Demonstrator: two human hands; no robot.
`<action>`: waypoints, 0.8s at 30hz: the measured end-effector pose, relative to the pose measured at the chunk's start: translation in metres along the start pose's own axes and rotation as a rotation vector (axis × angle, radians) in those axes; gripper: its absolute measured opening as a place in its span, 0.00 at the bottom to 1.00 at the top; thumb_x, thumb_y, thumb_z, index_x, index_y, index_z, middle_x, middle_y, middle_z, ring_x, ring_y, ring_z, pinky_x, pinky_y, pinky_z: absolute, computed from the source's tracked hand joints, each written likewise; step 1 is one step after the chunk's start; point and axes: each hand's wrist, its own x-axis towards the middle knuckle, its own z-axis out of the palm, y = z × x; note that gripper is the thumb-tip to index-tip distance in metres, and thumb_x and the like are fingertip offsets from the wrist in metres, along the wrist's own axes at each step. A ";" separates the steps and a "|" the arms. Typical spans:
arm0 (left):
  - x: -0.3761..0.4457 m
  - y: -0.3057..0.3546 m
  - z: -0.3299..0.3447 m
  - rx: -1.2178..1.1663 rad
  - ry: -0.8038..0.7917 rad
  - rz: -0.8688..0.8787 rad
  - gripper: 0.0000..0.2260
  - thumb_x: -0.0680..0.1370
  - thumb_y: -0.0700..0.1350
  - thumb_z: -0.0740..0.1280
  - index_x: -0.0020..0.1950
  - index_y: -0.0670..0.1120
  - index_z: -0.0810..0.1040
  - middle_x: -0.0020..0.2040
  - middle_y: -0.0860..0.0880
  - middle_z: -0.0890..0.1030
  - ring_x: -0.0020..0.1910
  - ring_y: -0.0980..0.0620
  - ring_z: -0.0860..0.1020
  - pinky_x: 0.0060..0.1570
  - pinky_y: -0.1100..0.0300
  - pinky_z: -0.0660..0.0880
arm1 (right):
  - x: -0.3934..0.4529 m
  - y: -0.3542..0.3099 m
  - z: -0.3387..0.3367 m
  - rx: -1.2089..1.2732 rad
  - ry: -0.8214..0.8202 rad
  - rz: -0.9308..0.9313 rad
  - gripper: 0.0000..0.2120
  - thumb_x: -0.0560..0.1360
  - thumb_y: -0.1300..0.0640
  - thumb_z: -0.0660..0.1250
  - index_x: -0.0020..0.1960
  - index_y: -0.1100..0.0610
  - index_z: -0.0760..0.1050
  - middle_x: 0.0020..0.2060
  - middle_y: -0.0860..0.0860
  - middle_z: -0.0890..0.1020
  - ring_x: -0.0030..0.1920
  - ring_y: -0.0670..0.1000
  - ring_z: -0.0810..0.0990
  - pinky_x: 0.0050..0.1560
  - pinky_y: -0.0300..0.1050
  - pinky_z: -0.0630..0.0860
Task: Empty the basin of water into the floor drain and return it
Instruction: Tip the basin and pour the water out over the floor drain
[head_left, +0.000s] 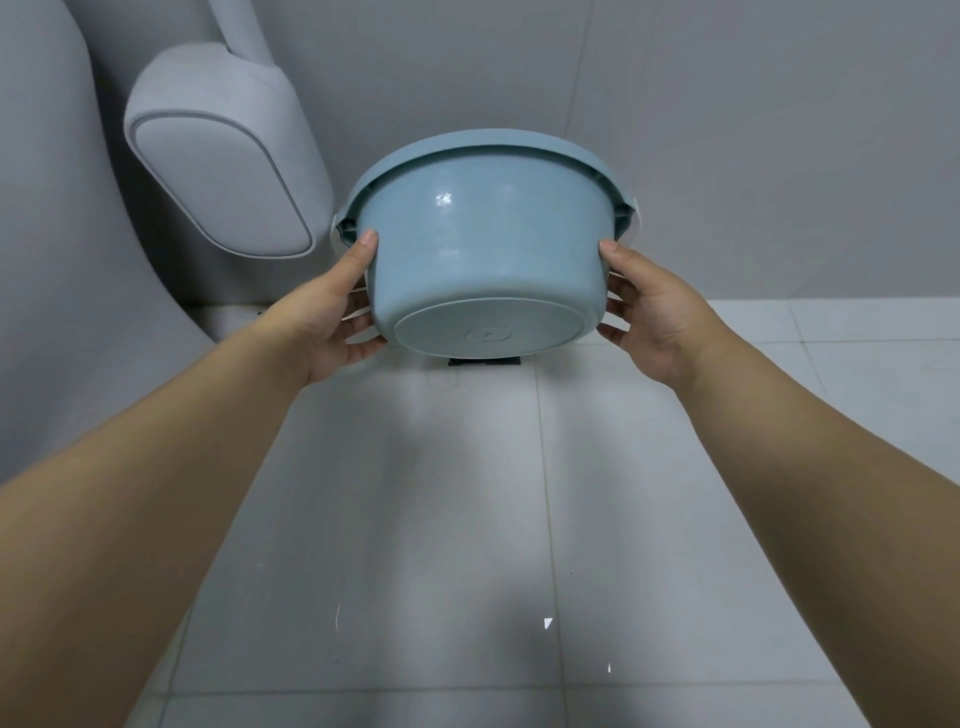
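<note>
Head view: the blue basin (485, 244) is tipped mouth-away above the dark floor drain (484, 361), with the left hand (332, 322) at nine o'clock and the right hand (649, 317) at three, fingers curled round its wall. Pouring looks nearly done; next, level it and carry it back.

Two bare forearms reach in from the lower corners, uncovered all along their visible length. The left hand (332, 312) and right hand (654, 317) are also bare. The left thumb (363, 249) ends in a short, trimmed nail. Faint tendon lines and creases mark the wrists.
</note>
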 end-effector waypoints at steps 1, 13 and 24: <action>0.000 0.000 0.000 0.002 0.001 -0.001 0.32 0.68 0.67 0.72 0.65 0.50 0.79 0.56 0.51 0.85 0.54 0.52 0.83 0.51 0.52 0.80 | 0.000 0.000 0.000 -0.001 -0.001 -0.001 0.14 0.73 0.43 0.71 0.56 0.45 0.80 0.57 0.44 0.83 0.55 0.48 0.80 0.55 0.46 0.74; 0.000 0.002 0.001 0.003 0.001 0.018 0.29 0.70 0.67 0.71 0.64 0.51 0.79 0.56 0.52 0.85 0.56 0.53 0.82 0.55 0.51 0.79 | 0.002 -0.001 0.000 -0.014 0.003 -0.006 0.16 0.72 0.42 0.71 0.58 0.45 0.80 0.59 0.44 0.83 0.56 0.47 0.79 0.59 0.47 0.72; -0.001 0.001 0.000 0.014 -0.023 0.034 0.29 0.71 0.66 0.70 0.66 0.52 0.79 0.54 0.53 0.84 0.55 0.54 0.82 0.59 0.52 0.77 | 0.003 -0.001 -0.001 -0.031 0.017 -0.006 0.19 0.71 0.41 0.72 0.60 0.46 0.79 0.58 0.44 0.83 0.57 0.48 0.79 0.60 0.48 0.72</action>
